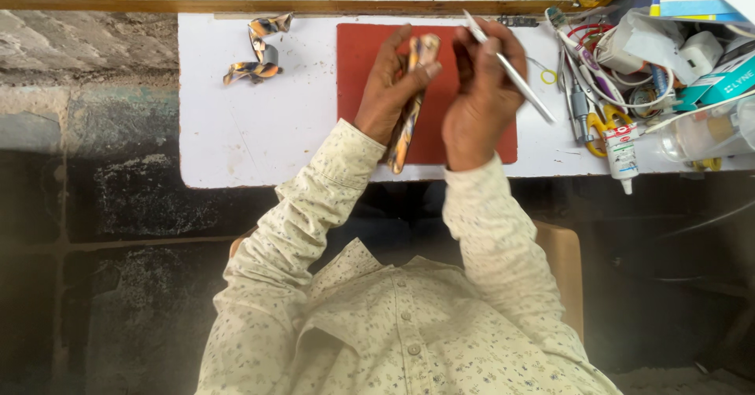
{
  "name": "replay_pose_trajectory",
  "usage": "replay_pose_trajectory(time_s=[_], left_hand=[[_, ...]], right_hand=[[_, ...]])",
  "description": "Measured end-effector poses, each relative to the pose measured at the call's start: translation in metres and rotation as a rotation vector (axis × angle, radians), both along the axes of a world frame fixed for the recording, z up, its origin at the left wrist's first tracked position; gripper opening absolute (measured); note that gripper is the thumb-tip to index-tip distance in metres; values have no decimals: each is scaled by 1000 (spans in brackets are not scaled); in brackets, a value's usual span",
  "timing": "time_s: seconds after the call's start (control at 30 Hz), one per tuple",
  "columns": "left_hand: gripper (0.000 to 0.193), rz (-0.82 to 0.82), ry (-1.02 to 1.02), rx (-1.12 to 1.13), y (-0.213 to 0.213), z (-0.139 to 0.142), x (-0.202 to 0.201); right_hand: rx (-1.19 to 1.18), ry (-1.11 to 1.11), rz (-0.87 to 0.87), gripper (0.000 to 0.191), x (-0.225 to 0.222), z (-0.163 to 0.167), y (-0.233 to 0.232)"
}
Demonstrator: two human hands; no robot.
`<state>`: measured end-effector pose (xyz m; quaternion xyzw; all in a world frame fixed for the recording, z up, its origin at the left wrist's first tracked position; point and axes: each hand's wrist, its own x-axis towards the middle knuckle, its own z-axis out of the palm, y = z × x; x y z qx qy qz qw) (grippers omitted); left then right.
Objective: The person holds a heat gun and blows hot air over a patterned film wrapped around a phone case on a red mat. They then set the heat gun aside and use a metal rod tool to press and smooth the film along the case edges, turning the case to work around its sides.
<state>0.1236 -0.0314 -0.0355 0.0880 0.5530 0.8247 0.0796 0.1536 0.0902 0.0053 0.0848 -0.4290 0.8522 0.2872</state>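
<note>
The left hand (pixel 391 80) gripped the mottled strip (pixel 409 112) firmly, the right hand (pixel 484 88) pinched a thin tool (pixel 510 69); steady support over the red mat (pixel 358 57) seemed advisable.

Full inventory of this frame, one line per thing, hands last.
Mottled strip: 1, orange, black and cream, in the left hand's grip.
Thin tool: 1, white, in the right hand's grip.
Mat: 1, red, on the tabletop.
Tabletop: 1, white.
Curled mottled scraps: 1 cluster, tabletop's far left.
Glue tube: 1, white, right.
Scissors: 1, yellow handles, right clutter.
Left hand: over the mat.
Right hand: over the mat.
</note>
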Motion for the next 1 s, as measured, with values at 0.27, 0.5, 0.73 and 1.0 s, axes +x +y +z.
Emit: replay_pose_trajectory(time_s=[0.27, 0.5, 0.73, 1.0], left_hand=[[69, 553, 127, 312, 20, -28, -11], [75, 681, 77, 305, 26, -37, -5], [77, 689, 106, 269, 26, -32, -2], [78, 680, 92, 287, 29, -32, 2]], right_hand=[[101, -193, 94, 21, 89, 2, 12], [590, -97, -147, 14, 93, 3, 5], [783, -77, -168, 13, 83, 12, 8], [841, -52, -194, 13, 81, 15, 5]])
